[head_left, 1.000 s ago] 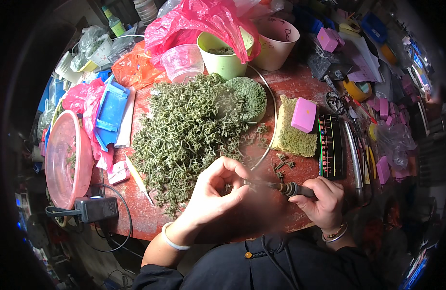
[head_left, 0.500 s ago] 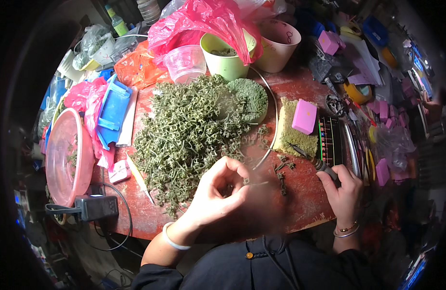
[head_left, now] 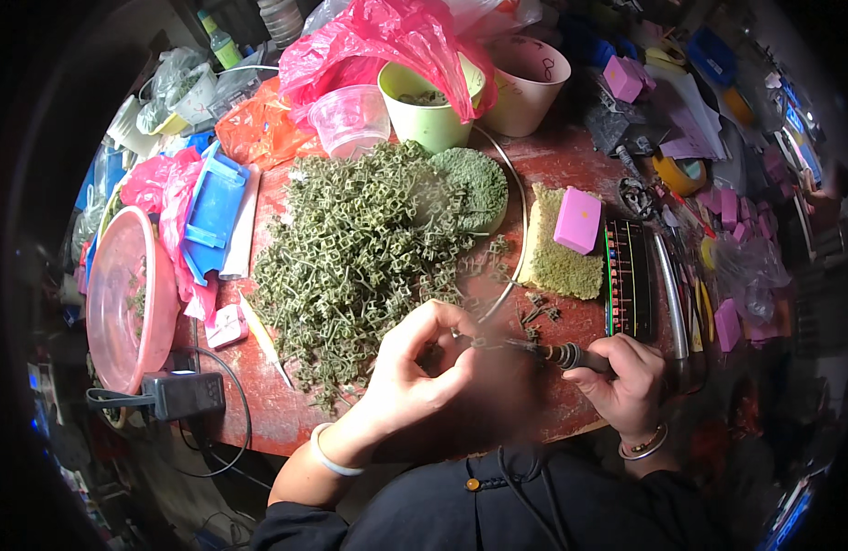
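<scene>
Dark tool handle [head_left: 569, 355], grey-green heap [head_left: 360, 257]

From my end, two things in play. Small pale grey-green piece [head_left: 480, 342]: pinched at the left hand's [head_left: 410, 372] thumb and forefinger tips, held up over the red worktop [head_left: 576, 409]; outline blurred, exact form unclear to me. Slim pen-shaped tool [head_left: 564, 354]: dark handle, ringed collar ahead of the grip, thin front end. Right hand [head_left: 623, 378] grips it by the rear. I read it as nearly level, front pointing left at the piece. Tip blurred; contact between the two, I cannot tell.
</scene>
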`<state>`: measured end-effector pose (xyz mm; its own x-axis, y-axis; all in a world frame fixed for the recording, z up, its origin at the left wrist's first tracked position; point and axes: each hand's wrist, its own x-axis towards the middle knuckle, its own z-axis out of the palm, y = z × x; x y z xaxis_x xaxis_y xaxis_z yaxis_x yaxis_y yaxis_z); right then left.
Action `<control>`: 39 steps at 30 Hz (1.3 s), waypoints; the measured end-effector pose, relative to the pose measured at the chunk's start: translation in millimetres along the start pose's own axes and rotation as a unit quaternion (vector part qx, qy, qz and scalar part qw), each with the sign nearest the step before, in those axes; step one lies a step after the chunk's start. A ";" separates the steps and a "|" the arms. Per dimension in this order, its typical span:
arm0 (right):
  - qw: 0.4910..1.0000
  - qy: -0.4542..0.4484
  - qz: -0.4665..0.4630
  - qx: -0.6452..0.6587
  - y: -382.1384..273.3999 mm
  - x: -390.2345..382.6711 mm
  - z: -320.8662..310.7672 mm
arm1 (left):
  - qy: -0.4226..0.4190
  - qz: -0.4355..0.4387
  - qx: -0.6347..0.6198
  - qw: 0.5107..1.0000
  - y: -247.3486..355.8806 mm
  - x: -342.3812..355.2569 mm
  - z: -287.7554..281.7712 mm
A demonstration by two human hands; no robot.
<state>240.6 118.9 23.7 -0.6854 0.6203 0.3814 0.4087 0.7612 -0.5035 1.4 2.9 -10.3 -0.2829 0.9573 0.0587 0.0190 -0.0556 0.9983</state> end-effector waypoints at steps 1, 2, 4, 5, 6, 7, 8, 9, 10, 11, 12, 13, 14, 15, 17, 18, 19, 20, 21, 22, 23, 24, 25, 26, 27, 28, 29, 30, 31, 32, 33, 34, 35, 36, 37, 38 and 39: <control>1.000 -0.001 0.000 0.000 0.1 -0.1 0.2 | -0.015 0.005 0.018 1.000 0.5 -0.2 -2.0; 1.000 -0.001 0.000 -0.002 0.2 -0.4 0.4 | -0.030 0.011 0.036 0.999 1.1 -0.1 -3.0; 1.000 -0.002 0.000 -0.003 0.2 -0.3 0.8 | -0.028 0.009 0.035 0.999 2.4 -0.1 -3.0; 1.000 -0.002 -0.002 -0.008 0.1 -0.2 1.1 | -0.026 0.007 0.034 0.999 2.8 -0.1 -3.0; 1.000 -0.001 -0.004 -0.013 0.0 -0.2 1.5 | -0.026 0.007 0.033 0.999 2.9 0.0 -2.8; 1.000 -0.001 -0.004 -0.013 -0.1 0.0 1.9 | -0.024 0.011 0.035 0.999 3.1 0.2 -2.7; 1.000 -0.003 -0.004 -0.015 -0.1 0.2 2.4 | -0.022 0.015 0.037 0.999 3.2 0.3 -2.5; 1.000 -0.004 -0.004 -0.017 0.0 0.2 2.7 | -0.022 0.015 0.037 0.999 3.1 0.2 -2.4; 1.000 -0.004 -0.004 -0.017 0.0 0.2 2.6 | -0.021 0.017 0.036 0.999 2.8 0.1 -2.2; 1.000 -0.004 -0.004 -0.021 0.0 0.2 2.5 | -0.019 0.018 0.036 0.999 2.7 0.1 -2.0; 1.000 -0.004 -0.004 -0.024 0.0 0.1 2.4 | -0.019 0.018 0.036 0.999 2.7 0.0 -1.7; 1.000 -0.004 -0.004 -0.024 0.1 0.0 2.4 | -0.017 0.018 0.037 0.999 2.8 0.0 -1.5; 1.000 -0.005 -0.002 -0.022 0.2 -0.1 2.5 | -0.016 0.019 0.039 0.999 2.8 0.1 -1.3; 1.000 -0.006 0.001 -0.021 0.3 -0.2 2.6 | -0.016 0.018 0.039 0.999 2.6 0.1 -1.4; 1.000 -0.006 0.002 -0.021 0.9 -1.0 2.6 | -0.014 0.019 0.044 0.999 2.4 0.4 -1.3; 1.000 -0.007 0.003 -0.020 1.2 -1.2 2.6 | -0.014 0.019 0.044 0.999 2.9 0.4 -1.2; 1.000 -0.007 0.004 -0.020 1.5 -1.3 2.8 | -0.014 0.014 0.043 0.999 3.8 0.4 -1.1; 1.000 -0.004 0.000 -0.019 1.8 -1.4 3.0 | -0.013 0.008 0.041 0.999 4.3 0.5 -1.1; 1.000 -0.001 -0.004 -0.018 1.9 -1.4 3.0 | -0.014 0.008 0.041 0.999 4.3 0.6 -0.9; 1.000 -0.001 -0.004 -0.018 1.7 -1.3 3.1 | -0.012 0.009 0.039 0.999 4.2 0.6 -0.7; 1.000 -0.002 -0.002 -0.016 1.2 -1.1 3.0 | -0.010 0.009 0.037 0.999 4.1 0.6 -0.6; 1.000 -0.003 0.000 -0.014 0.9 -1.0 2.8 | -0.010 0.009 0.037 0.999 3.9 0.5 -0.7; 1.000 -0.003 0.000 -0.013 0.9 -1.0 2.8 | -0.009 0.008 0.038 0.999 3.5 0.3 -1.0; 1.000 -0.006 0.001 -0.012 1.1 -1.2 2.6 | -0.009 0.008 0.039 0.999 3.2 0.0 -1.3; 1.000 -0.009 0.003 -0.012 1.3 -1.3 2.6 | -0.008 0.007 0.040 0.999 3.0 -0.2 -1.6; 1.000 -0.009 0.003 -0.012 1.1 -1.3 1.7 | -0.007 0.008 0.040 0.999 3.0 0.2 -1.5; 1.000 -0.010 0.006 -0.006 0.8 -1.2 0.9 | -0.007 0.008 0.041 0.999 2.9 0.5 -1.5; 1.000 -0.010 0.009 0.001 0.7 -1.2 0.3 | -0.007 0.008 0.040 0.999 2.9 0.8 -1.5; 1.000 -0.010 0.009 0.001 1.1 -1.4 0.2 | -0.007 0.011 0.042 0.999 2.8 1.1 -1.4; 1.000 0.001 0.010 0.006 1.7 -1.6 0.1 | -0.007 0.015 0.044 0.999 2.6 1.3 -1.3; 1.000 0.012 0.011 0.012 2.3 -1.7 -0.1 | -0.007 0.014 0.044 0.999 2.6 1.4 -1.1; 1.000 0.012 0.011 0.012 2.4 -1.2 -1.4 | -0.007 0.014 0.045 0.999 2.6 1.1 -1.1; 0.999 0.015 0.032 -0.013 2.6 -0.3 -3.7 | -0.006 0.013 0.046 0.999 2.7 0.9 -1.2; 0.998 0.019 0.054 -0.038 3.5 0.5 -5.5 | -0.006 0.014 0.046 0.999 2.9 0.8 -1.6; 0.998 0.019 0.054 -0.038 6.2 0.7 -5.9 | -0.008 0.015 0.044 0.999 3.4 0.8 -1.9; 0.994 0.041 0.082 -0.067 10.0 0.8 -5.6 | -0.010 0.017 0.043 0.999 3.7 0.8 -2.1; 0.987 0.063 0.109 -0.097 13.0 1.7 -6.0 | -0.010 0.017 0.043 0.999 3.9 0.7 -2.2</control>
<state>248.3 130.9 22.5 -0.4933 0.7831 0.3787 0.6542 0.6209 -0.4318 -0.8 2.7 -6.4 -0.2616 0.9607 0.0924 0.1103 -0.0653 0.9918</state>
